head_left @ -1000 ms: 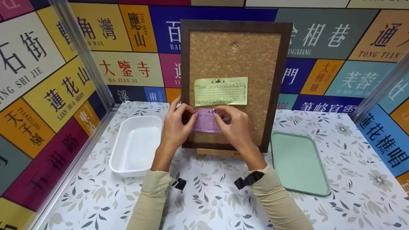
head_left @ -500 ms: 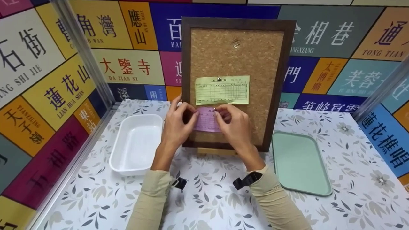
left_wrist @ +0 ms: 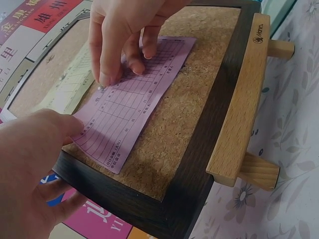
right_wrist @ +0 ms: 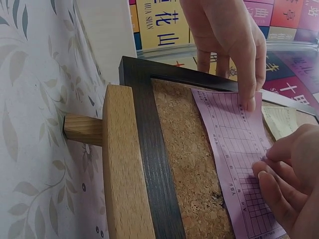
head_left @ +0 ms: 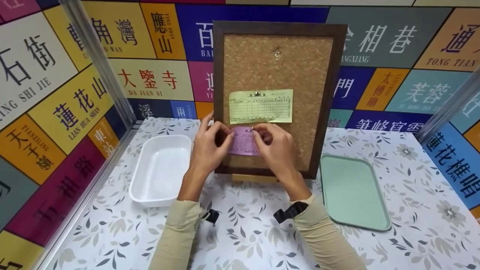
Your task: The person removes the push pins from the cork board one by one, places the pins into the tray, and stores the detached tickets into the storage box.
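A framed corkboard (head_left: pixel 307 82) stands upright on a wooden easel (left_wrist: pixel 239 99). Low on it lies a pink printed slip (head_left: pixel 243 144), partly hidden by the hands. My left hand (head_left: pixel 208 146) pinches the slip's left edge between thumb and forefinger, its other fingers reaching around the frame's left side. At the slip's top edge my right hand (head_left: pixel 276 148) pinches a small shiny pushpin (head_left: pixel 252 129) between thumb and forefinger; its point is hidden. Directly above, a yellow-green slip (head_left: pixel 260 108) hangs by a clear pushpin (head_left: pixel 257 93).
Left of the board sits a white rectangular tub (head_left: pixel 159 168). A pale green tray (head_left: pixel 354 191) lies to the right. Near the board's top is a small shiny cluster (head_left: pixel 276 52). A leaf-patterned cloth (head_left: pixel 243 232) covers the table, with colourful sign panels (head_left: pixel 150 78) behind.
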{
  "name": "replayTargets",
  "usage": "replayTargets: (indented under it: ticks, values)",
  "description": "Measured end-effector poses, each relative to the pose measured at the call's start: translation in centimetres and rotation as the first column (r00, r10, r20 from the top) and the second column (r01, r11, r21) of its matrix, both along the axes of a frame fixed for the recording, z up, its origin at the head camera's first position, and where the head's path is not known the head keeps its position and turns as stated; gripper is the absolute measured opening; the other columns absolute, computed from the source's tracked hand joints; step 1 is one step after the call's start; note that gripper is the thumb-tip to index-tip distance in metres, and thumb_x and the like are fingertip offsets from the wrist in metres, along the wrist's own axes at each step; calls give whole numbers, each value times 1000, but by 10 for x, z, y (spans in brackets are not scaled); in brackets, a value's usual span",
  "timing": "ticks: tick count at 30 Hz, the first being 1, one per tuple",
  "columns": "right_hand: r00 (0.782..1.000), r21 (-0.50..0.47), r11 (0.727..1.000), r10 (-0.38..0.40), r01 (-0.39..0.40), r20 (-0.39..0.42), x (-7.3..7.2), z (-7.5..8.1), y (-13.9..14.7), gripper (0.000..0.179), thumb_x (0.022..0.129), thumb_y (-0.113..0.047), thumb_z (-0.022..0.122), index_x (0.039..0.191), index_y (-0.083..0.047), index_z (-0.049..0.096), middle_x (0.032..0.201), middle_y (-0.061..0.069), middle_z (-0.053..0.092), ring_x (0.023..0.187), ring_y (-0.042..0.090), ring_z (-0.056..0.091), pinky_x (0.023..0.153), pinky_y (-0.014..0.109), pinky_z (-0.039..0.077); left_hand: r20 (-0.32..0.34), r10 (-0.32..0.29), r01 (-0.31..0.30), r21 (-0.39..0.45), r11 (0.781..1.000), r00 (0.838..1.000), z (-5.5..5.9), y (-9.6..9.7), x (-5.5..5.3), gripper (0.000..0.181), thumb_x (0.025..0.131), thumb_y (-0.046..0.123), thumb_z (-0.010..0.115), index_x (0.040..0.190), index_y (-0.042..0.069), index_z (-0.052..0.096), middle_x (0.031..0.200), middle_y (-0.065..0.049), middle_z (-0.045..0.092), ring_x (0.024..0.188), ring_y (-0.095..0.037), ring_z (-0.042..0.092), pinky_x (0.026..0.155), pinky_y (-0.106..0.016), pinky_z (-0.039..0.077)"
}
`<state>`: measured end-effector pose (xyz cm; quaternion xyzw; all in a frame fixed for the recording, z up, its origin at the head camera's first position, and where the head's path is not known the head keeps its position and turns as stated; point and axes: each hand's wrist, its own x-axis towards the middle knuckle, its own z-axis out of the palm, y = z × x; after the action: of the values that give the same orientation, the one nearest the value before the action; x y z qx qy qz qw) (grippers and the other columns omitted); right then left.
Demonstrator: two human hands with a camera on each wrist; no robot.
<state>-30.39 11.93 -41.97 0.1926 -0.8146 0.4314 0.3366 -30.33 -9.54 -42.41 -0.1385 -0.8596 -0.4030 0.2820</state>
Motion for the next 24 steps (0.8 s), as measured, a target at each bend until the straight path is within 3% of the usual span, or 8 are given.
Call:
replayTargets:
  ticks: [8, 24]
  values:
    - [999, -22, 1000, 17, -17, -36, -1, -1, -1, 2, 95, -7, 80, 97, -7, 81, 84, 3, 75, 71, 12, 70, 65, 28, 60, -15, -11, 11, 1, 1000, 1000, 0, 0, 0, 18, 98, 31, 80, 98, 14, 73, 161, -16, 54, 154, -33, 49, 126, -52, 43]
    - [1000, 11, 1000, -13, 13, -12, 0, -3, -3, 7, 98, -16, 81, 98, -9, 78, 86, 3, 74, 72, 11, 68, 67, 30, 60, 31, -4, 5, -13, 1000, 1000, 1, 0, 1, 19, 98, 35, 79, 97, 16, 77, 167, -16, 47, 151, -38, 52, 125, -51, 44]
